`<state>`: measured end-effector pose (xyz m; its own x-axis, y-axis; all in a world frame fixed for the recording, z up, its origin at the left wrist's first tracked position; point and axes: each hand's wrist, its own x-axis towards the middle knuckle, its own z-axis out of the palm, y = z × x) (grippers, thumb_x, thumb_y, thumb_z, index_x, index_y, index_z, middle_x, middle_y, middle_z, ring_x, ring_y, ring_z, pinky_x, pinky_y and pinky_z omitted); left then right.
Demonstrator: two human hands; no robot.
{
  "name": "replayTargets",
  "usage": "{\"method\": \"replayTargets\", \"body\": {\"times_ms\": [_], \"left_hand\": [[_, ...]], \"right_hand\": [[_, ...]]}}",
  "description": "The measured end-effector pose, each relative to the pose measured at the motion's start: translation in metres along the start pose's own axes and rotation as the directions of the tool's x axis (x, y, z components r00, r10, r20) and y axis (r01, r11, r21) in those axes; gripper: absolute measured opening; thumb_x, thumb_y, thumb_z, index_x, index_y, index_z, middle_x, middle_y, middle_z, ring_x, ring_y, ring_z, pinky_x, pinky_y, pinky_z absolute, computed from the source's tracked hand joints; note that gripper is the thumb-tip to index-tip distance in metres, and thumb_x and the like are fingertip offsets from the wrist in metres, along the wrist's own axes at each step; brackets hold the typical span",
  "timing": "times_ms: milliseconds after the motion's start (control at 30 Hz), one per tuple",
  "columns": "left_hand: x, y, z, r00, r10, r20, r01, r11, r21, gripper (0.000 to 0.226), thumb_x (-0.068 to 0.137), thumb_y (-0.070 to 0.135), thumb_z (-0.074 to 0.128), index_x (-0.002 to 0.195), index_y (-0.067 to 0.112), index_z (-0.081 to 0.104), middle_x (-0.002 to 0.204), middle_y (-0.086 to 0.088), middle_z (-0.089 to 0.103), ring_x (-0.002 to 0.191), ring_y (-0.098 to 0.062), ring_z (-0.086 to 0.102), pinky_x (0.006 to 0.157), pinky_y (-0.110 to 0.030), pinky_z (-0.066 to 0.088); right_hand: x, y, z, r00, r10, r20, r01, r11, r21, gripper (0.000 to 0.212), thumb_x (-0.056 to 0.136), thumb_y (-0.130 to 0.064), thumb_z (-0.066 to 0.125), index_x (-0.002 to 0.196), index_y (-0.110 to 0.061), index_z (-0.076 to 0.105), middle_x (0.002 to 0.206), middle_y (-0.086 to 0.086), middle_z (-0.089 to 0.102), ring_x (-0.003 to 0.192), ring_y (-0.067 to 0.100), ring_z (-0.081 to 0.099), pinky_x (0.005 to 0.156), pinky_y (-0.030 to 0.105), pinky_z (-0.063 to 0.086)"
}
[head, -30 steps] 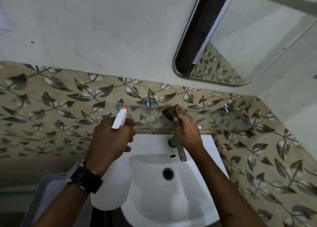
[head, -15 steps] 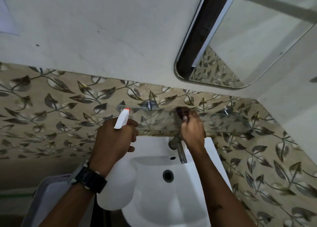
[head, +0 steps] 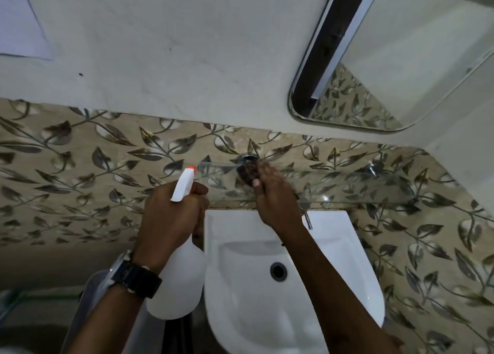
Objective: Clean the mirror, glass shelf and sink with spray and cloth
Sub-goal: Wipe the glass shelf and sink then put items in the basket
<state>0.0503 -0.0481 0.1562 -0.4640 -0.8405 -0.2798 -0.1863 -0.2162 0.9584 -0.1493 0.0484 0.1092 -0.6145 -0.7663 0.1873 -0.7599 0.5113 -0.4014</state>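
My left hand (head: 171,214) grips a white spray bottle (head: 179,281) by its neck, its orange-tipped nozzle (head: 187,178) pointing up toward the wall. My right hand (head: 278,193) presses a dark brown cloth (head: 248,173) on the clear glass shelf (head: 361,190), close to its left metal bracket (head: 247,158). The white sink (head: 334,260) with its dark drain (head: 278,271) lies below both hands. Most of the tap (head: 308,218) is hidden behind my right wrist. The mirror (head: 414,54) hangs at the upper right.
Leaf-patterned tiles (head: 80,180) cover the lower wall, with plain grey wall (head: 160,46) above. A second shelf bracket (head: 374,169) sits at the right. A grey lidded bin (head: 91,300) stands at the lower left beside the sink.
My right hand with the cloth has slid a little along the shelf toward the left bracket. The view has shifted, and the left hand still holds the bottle.
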Motion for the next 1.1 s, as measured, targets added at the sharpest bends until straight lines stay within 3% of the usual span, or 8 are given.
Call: {"method": "replayTargets", "body": {"times_ms": [100,233,400,467,633,733,900,1100], "left_hand": [[-0.001,0.002,0.002,1.000,0.014,-0.010,-0.014,1.000,0.002,0.019,0.060,0.015,0.059,0.068,0.013,0.075,0.072,-0.023,0.074,0.047,-0.022,0.063,0.043,-0.031,0.049],[-0.002,0.002,-0.006,1.000,0.008,-0.022,-0.008,1.000,0.001,0.027,0.059,0.015,0.057,0.077,0.010,0.077,0.069,-0.025,0.072,0.044,-0.018,0.062,0.040,-0.027,0.048],[-0.003,-0.003,-0.013,0.999,0.046,-0.027,-0.045,0.997,0.064,0.020,0.075,0.004,0.058,0.081,0.010,0.077,0.069,-0.019,0.076,0.047,-0.016,0.066,0.043,-0.030,0.056],[0.000,-0.005,-0.021,0.996,0.056,-0.070,-0.051,0.996,0.069,0.025,0.082,-0.002,0.058,0.081,0.012,0.078,0.071,-0.017,0.077,0.049,-0.018,0.067,0.050,-0.036,0.059],[-0.002,-0.009,-0.050,0.989,0.060,-0.132,-0.057,0.998,0.026,0.034,0.084,-0.009,0.057,0.077,0.017,0.078,0.069,-0.013,0.076,0.048,-0.009,0.066,0.043,-0.021,0.055],[-0.005,-0.013,-0.062,0.986,0.058,-0.158,-0.051,0.998,0.049,0.037,0.084,-0.008,0.058,0.076,0.022,0.078,0.073,-0.020,0.074,0.053,-0.017,0.068,0.046,-0.031,0.057],[-0.003,-0.010,-0.051,0.992,0.033,-0.123,-0.028,0.999,0.042,0.022,0.078,0.005,0.060,0.076,0.017,0.079,0.072,-0.017,0.077,0.056,-0.023,0.070,0.049,-0.034,0.058],[-0.007,0.008,-0.015,0.995,0.091,-0.036,-0.087,0.991,0.101,0.022,0.060,0.019,0.055,0.067,0.013,0.075,0.067,-0.018,0.075,0.068,-0.042,0.072,0.063,-0.058,0.062]], "right_hand": [[-0.009,0.011,-0.009,0.996,-0.075,0.049,0.074,0.997,0.019,0.050,0.107,-0.020,0.046,0.155,-0.010,0.041,0.162,0.010,0.041,0.152,0.024,0.035,0.126,0.036,0.023],[-0.001,0.008,-0.010,0.974,0.211,-0.077,-0.214,0.977,-0.028,0.051,0.105,-0.019,0.043,0.154,-0.004,0.039,0.155,0.018,0.048,0.144,0.034,0.044,0.122,0.043,0.033],[-0.018,-0.045,0.025,0.998,-0.061,0.030,0.061,0.998,-0.003,0.055,0.103,-0.024,0.040,0.155,-0.008,0.039,0.161,0.012,0.041,0.151,0.027,0.036,0.128,0.041,0.024],[-0.016,-0.033,0.016,0.996,-0.078,0.031,0.077,0.997,0.015,0.052,0.104,-0.024,0.041,0.154,-0.009,0.043,0.160,0.010,0.044,0.151,0.025,0.037,0.127,0.041,0.026],[0.007,0.009,-0.011,0.969,0.220,-0.115,-0.225,0.974,-0.031,0.047,0.099,-0.013,0.047,0.145,-0.003,0.051,0.148,0.018,0.056,0.135,0.035,0.051,0.115,0.043,0.040],[0.011,0.004,-0.011,0.957,0.255,-0.136,-0.263,0.963,-0.048,0.047,0.098,-0.011,0.048,0.145,-0.002,0.051,0.148,0.019,0.055,0.135,0.036,0.050,0.115,0.043,0.039],[-0.017,-0.046,0.021,0.998,0.046,-0.048,-0.049,0.996,-0.069,0.052,0.105,-0.019,0.037,0.154,-0.004,0.039,0.160,0.017,0.042,0.150,0.032,0.038,0.125,0.045,0.027],[-0.017,-0.077,0.037,0.969,-0.229,0.091,0.223,0.972,0.075,0.059,0.096,-0.023,0.043,0.153,-0.010,0.044,0.161,0.011,0.043,0.151,0.027,0.037,0.127,0.040,0.022]]}}
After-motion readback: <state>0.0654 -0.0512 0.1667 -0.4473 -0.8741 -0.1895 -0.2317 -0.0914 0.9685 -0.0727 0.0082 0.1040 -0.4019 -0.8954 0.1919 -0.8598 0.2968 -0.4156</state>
